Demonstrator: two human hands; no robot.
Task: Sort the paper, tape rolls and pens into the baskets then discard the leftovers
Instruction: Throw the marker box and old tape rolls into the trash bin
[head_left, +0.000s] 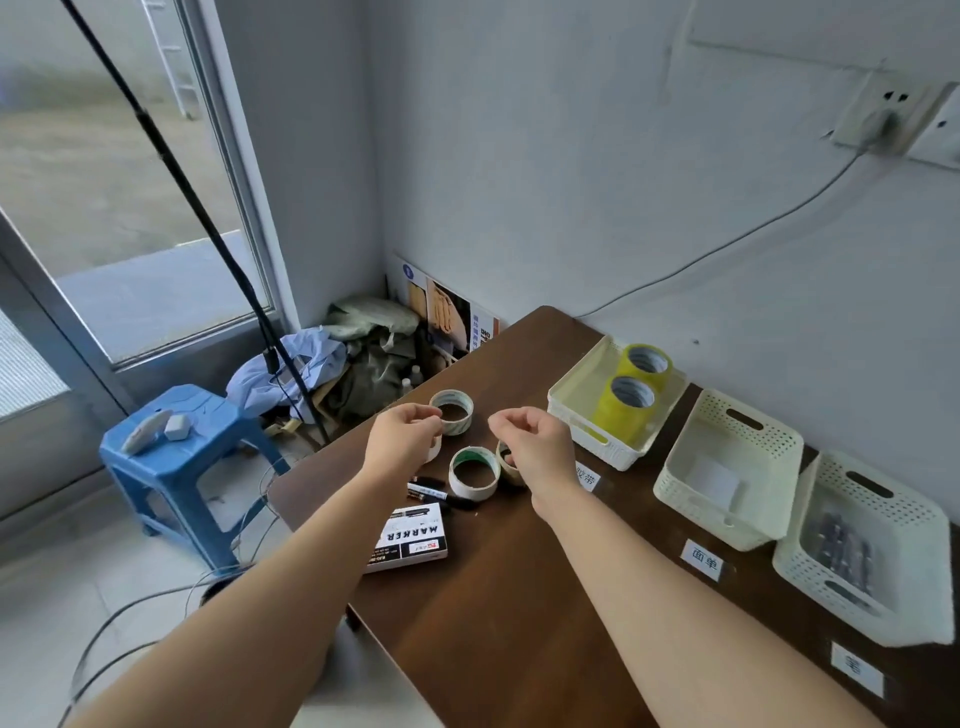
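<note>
Several tape rolls lie on the brown table (498, 613). My left hand (402, 439) is curled with its fingertips at the near rim of the far tape roll (453, 411); whether it grips it is unclear. A small white roll (435, 449) peeks out under that hand. My right hand (532, 441) hovers with loosely curled fingers above a brownish roll (505, 464), with nothing visible in it. A green-lined roll (474, 473) sits between my hands. A black pen (441, 496) and a marker box (410, 540) lie nearer to me.
Three cream baskets line the wall: the tape basket (574, 410) holds two yellow rolls (631, 397), the middle basket (727, 499) holds paper, the near basket (857, 603) holds pens. White labels sit in front of them. A blue stool (176, 452) stands left of the table.
</note>
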